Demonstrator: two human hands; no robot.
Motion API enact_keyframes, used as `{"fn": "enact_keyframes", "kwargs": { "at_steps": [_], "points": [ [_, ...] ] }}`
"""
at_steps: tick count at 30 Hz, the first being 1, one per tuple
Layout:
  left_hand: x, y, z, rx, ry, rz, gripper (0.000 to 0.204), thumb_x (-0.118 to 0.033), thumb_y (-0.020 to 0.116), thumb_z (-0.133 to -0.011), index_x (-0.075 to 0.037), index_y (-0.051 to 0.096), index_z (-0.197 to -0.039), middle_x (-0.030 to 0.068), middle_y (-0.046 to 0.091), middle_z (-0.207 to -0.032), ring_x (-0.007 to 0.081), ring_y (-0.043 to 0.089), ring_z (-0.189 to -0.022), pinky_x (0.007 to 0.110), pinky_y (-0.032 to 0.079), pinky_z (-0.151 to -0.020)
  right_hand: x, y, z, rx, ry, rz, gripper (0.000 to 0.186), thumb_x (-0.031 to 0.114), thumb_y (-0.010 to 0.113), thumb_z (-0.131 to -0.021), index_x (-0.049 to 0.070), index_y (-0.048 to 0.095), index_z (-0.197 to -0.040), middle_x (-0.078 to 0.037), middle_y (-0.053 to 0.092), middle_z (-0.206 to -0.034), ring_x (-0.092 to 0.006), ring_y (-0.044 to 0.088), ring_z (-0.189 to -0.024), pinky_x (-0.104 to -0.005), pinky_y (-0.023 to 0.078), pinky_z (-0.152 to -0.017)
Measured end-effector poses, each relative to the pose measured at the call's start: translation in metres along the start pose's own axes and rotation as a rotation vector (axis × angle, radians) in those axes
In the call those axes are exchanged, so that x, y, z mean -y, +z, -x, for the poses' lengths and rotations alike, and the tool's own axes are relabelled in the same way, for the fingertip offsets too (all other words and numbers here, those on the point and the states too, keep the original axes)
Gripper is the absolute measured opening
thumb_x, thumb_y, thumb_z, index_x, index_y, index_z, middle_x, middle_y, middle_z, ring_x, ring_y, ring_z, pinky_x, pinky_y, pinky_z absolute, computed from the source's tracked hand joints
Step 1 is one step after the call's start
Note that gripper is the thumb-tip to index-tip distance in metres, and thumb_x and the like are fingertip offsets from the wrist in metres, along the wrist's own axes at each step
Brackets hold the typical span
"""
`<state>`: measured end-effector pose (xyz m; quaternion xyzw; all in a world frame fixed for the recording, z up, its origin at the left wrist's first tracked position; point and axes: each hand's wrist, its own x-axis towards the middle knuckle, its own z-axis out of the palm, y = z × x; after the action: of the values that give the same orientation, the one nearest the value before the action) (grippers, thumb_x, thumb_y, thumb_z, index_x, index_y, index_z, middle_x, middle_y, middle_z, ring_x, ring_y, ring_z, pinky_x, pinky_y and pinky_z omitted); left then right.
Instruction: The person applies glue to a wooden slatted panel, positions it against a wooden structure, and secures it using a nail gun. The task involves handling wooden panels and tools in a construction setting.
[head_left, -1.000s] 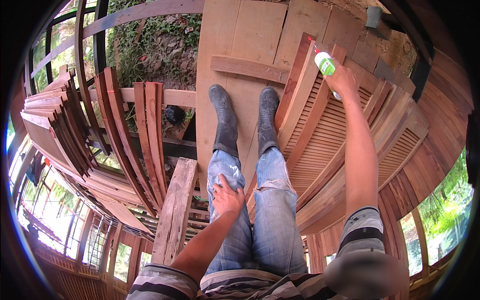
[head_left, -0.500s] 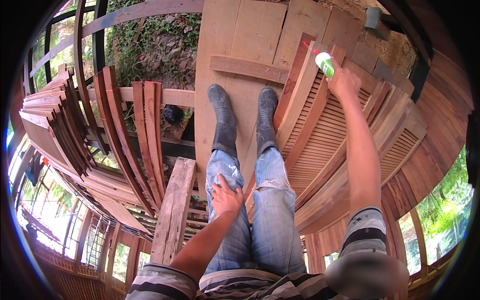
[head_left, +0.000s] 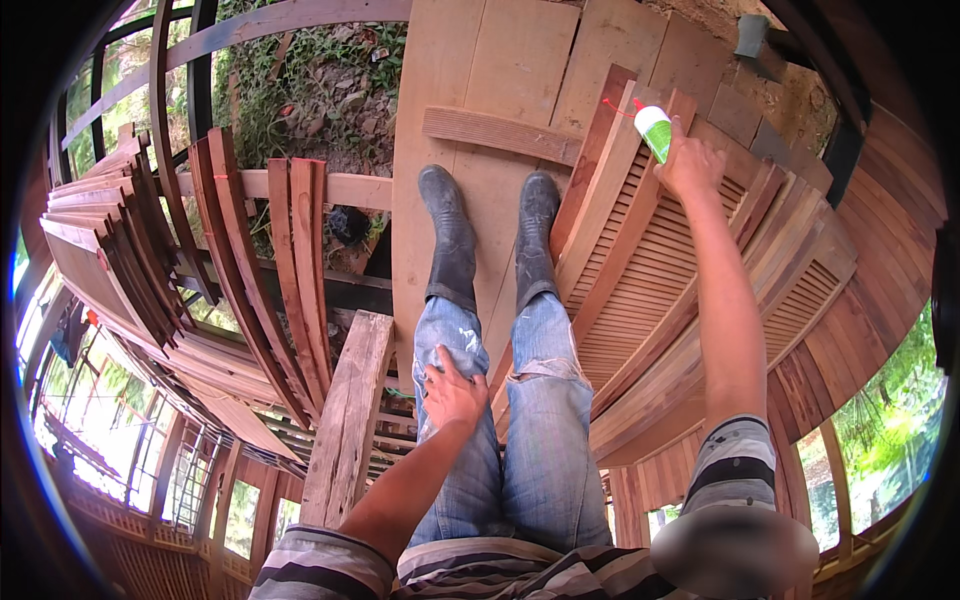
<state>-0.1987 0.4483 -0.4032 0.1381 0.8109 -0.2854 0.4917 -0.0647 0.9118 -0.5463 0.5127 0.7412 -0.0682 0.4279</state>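
In my right hand is a white-and-green squeeze bottle with a thin red nozzle, like a glue bottle. My fingers wrap round its lower half, and the bottle tilts with its nozzle toward the upper left. The nozzle lies over the far end of a light wooden board; whether its tip touches the wood, I cannot tell. That board rests beside a louvred wooden panel. My left hand lies on my left leg at the knee, fingers spread, holding nothing.
My boots stand on wide planks, with a loose wood strip ahead of them. Several boards lean at the left beside a weathered beam. Beyond them is weedy, stony ground.
The bottle has tilted a little and its nozzle now points more to the left, slightly lower over the board's far end. My left hand stays on my leg.
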Motion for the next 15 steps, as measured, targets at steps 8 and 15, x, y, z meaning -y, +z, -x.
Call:
{"fn": "enact_keyframes", "kwargs": {
  "at_steps": [8, 15],
  "points": [
    [-0.001, -0.004, 0.001, 0.027, -0.007, 0.019, 0.096, -0.041, 0.069, -0.086, -0.012, 0.029, -0.168, 0.0244, 0.053, -0.136, 0.0433, 0.064, -0.121, 0.052, 0.054, -0.099, 0.002, -0.009, 0.012, 0.017, -0.03, -0.118, 0.093, 0.035, 0.084, -0.085, 0.027, 0.038, -0.166, -0.022, 0.07, -0.131, -0.0385, 0.071, -0.119, -0.0532, 0.056, -0.097],
    [-0.004, -0.01, 0.002, 0.017, -0.005, 0.013, 0.093, -0.042, 0.07, -0.087, -0.01, 0.032, -0.166, 0.0222, 0.053, -0.132, 0.0419, 0.063, -0.12, 0.051, 0.057, -0.094, 0.011, 0.004, 0.021, 0.006, 0.133, -0.281, 0.082, 0.049, 0.071, -0.093, 0.028, 0.04, -0.165, -0.022, 0.07, -0.125, -0.04, 0.072, -0.116, -0.0537, 0.057, -0.096]
  ]
}}
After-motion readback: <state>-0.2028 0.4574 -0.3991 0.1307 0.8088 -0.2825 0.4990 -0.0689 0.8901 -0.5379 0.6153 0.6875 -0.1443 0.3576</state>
